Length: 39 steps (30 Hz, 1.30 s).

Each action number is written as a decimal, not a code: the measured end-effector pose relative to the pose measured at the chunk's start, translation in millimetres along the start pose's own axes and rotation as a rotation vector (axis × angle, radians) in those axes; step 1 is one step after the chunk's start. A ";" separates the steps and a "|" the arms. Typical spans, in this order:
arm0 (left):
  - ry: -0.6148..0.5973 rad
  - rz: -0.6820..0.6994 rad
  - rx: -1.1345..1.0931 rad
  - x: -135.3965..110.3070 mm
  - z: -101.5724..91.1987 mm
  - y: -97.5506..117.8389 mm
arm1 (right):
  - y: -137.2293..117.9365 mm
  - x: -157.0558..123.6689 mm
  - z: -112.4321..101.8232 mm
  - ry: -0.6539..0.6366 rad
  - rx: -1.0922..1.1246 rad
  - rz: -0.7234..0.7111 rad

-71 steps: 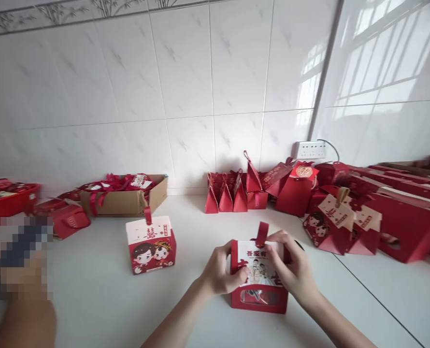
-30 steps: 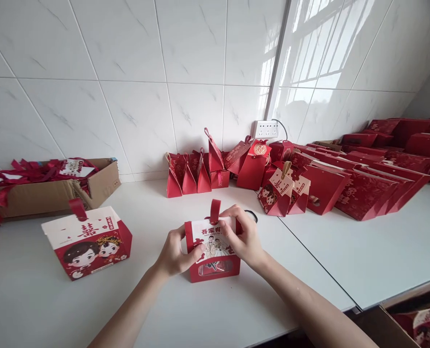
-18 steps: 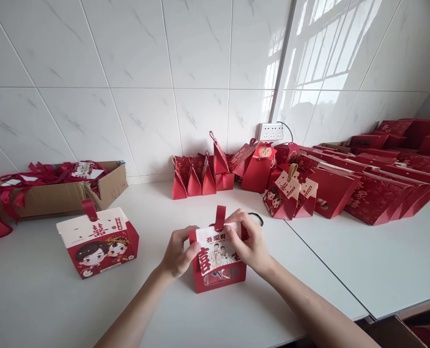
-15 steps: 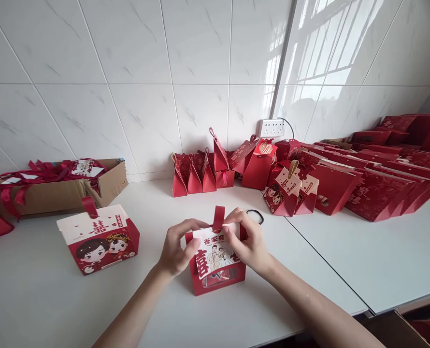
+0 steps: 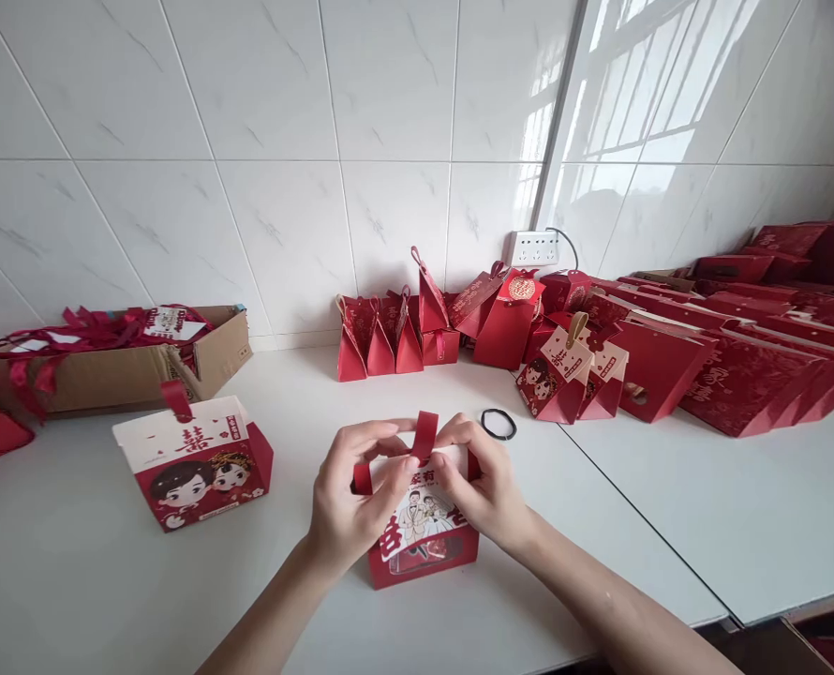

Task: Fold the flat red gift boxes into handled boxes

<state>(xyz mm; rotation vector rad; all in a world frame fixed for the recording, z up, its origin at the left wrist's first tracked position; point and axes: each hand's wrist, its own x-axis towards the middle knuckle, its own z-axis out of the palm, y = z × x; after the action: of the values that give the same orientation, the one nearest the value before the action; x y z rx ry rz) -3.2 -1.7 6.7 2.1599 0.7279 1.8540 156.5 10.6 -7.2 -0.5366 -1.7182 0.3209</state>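
A small red gift box (image 5: 459,546) stands on the white table in front of me, with a clear window low on its front. Its white flap, printed with a wedding couple, hangs over the front, and a red ribbon loop (image 5: 425,433) sticks up from the top. My left hand (image 5: 353,483) pinches the flap's top edge just left of the loop, thumb in front and fingers behind. On the other side of the loop, my right hand (image 5: 484,478) grips the same edge in the same way. The fingertips behind the box are hidden.
Another gift box (image 5: 210,469) with two cartoon faces stands at the left. Behind it is a cardboard carton (image 5: 114,380) of dark red ribbons. A black elastic band (image 5: 499,425) lies beyond my right hand. Several red boxes (image 5: 505,319) and red bags (image 5: 747,375) line the wall, below a power strip (image 5: 533,248).
My left thumb has slid inward and up to the base of the ribbon loop. Both hands are now closer together at the flap's top. The view has shifted slightly.
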 end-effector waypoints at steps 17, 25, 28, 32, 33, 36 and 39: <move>-0.039 0.241 0.135 5.3 -1.7 -0.4 | 0.0 -1.7 1.9 0.012 0.019 -0.032; -0.036 0.262 0.156 -0.1 -3.3 -5.6 | 0.4 -2.8 2.6 0.018 -0.007 -0.012; -0.040 0.256 0.174 0.0 -3.8 -5.8 | -1.4 -0.9 2.3 0.011 -0.004 -0.005; -0.039 0.251 0.198 0.9 -3.9 -5.2 | -3.7 0.8 1.3 0.010 0.016 0.004; -0.043 0.246 0.198 1.0 -3.8 -5.1 | -4.0 1.0 1.0 0.015 0.021 0.006; -0.051 0.239 0.188 1.1 -3.7 -5.2 | -4.0 1.2 0.8 0.022 0.020 0.003; -0.040 0.247 0.182 1.3 -3.5 -4.8 | -3.6 1.1 1.6 0.021 0.018 -0.014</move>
<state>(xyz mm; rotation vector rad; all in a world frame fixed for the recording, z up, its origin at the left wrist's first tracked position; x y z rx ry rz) -7.6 2.6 6.3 2.4945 0.6723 1.9189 154.2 8.2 -4.8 -0.5130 -1.6965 0.3187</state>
